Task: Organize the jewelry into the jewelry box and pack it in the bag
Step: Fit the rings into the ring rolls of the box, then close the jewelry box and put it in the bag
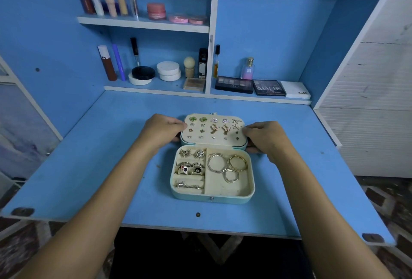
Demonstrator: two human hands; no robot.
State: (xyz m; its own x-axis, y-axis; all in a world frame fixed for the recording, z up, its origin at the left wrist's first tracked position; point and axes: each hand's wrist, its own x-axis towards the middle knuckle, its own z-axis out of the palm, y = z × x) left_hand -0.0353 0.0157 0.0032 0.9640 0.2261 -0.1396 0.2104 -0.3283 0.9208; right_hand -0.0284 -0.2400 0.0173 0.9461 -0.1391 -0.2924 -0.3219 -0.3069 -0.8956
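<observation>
While the jewelry box [213, 175] lies open mid-tabletop [93, 167], left hand [161, 130] grips the lid [213, 130] at its 9 o'clock edge, right hand [266, 139] at 3 o'clock, fingers curled round it. Earrings [215, 128] pinned in lid; rings [189, 168] and hoops [227, 163] in base.

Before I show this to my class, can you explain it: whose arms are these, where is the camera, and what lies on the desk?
There is no machine here: a person wears a camera on the head, looking forward and down, so both bare arms reach into view. On the blue desk lies an open jewelry box. Its lid carries rows of earrings; its tray holds rings on the left and three gold hoops on the right. The left hand and right hand grip the lid's two sides, fingers curled round its edges. Cosmetics stand on the shelves behind. No bag is visible.
</observation>
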